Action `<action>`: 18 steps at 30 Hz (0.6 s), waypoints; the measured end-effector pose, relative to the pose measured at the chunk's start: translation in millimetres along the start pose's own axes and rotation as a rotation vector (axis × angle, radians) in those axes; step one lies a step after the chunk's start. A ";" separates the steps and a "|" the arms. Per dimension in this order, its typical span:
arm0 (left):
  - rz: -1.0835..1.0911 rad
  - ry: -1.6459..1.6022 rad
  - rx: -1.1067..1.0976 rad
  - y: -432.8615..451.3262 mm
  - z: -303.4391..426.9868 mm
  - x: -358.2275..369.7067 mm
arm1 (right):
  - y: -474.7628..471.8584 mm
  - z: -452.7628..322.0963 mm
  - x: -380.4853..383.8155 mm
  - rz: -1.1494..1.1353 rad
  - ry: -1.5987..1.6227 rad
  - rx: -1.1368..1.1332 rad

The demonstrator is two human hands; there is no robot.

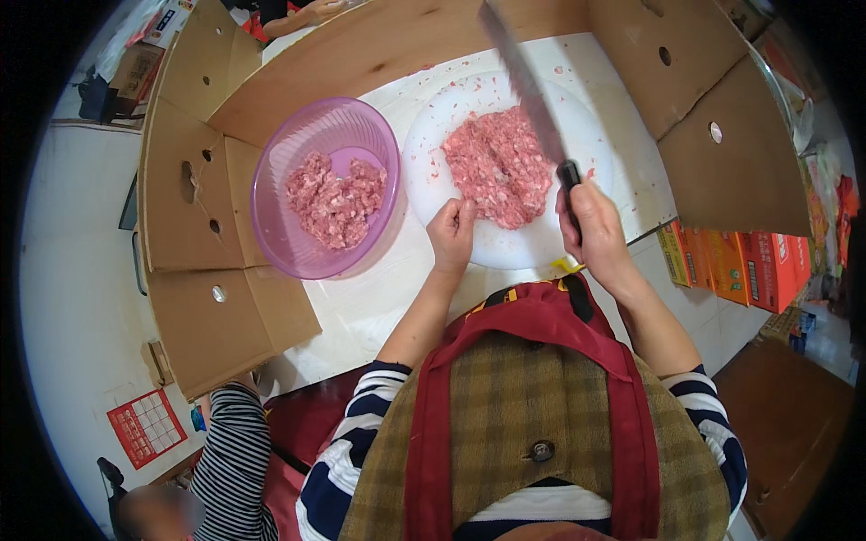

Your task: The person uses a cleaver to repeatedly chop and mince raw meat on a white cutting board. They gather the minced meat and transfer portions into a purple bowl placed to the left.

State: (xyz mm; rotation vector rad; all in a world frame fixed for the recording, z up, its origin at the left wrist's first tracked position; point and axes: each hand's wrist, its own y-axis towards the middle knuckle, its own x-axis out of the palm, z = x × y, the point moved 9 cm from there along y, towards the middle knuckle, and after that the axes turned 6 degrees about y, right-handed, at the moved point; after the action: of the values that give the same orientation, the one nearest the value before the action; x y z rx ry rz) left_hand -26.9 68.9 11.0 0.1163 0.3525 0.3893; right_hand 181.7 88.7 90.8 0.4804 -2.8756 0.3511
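A broad-bladed kitchen knife [531, 101] with a black handle is gripped in my right hand [595, 220]. Its blade, blurred by motion, is raised over the right side of a flattened mound of minced meat [497, 166]. That mound lies on a round white cutting board [433, 145], with small scraps scattered around it. My left hand [452, 233] is curled into a fist at the board's near left edge, close to the meat; nothing shows in it. Left of the board, a purple translucent plastic basin [325, 108] contains more minced meat [331, 203].
Cardboard panels [193, 196] with holes wall the white table [358, 311] at left, back and right [724, 149]. Red and orange cartons [737, 267] stand lower right. A person in a striped sleeve [233, 453] is at lower left; another person's arm [304, 19] shows beyond the back panel.
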 end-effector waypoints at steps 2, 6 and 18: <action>0.006 -0.049 -0.008 0.8 -0.5 -0.7 | -0.4 -8.5 -0.1 0.003 0.070 -0.180; 0.006 -0.043 -0.037 1.4 -1.2 -4.2 | -6.8 48.6 -0.8 -0.020 -0.171 0.442; 0.084 -0.208 -0.070 3.6 -9.0 -14.3 | -1.4 22.5 25.1 -0.032 -0.131 0.151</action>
State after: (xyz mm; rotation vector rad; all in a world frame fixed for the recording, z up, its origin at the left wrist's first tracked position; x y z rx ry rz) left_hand -43.8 67.0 7.7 0.1021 0.1283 0.4679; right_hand 155.3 74.2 75.7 0.5952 -2.9765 0.5542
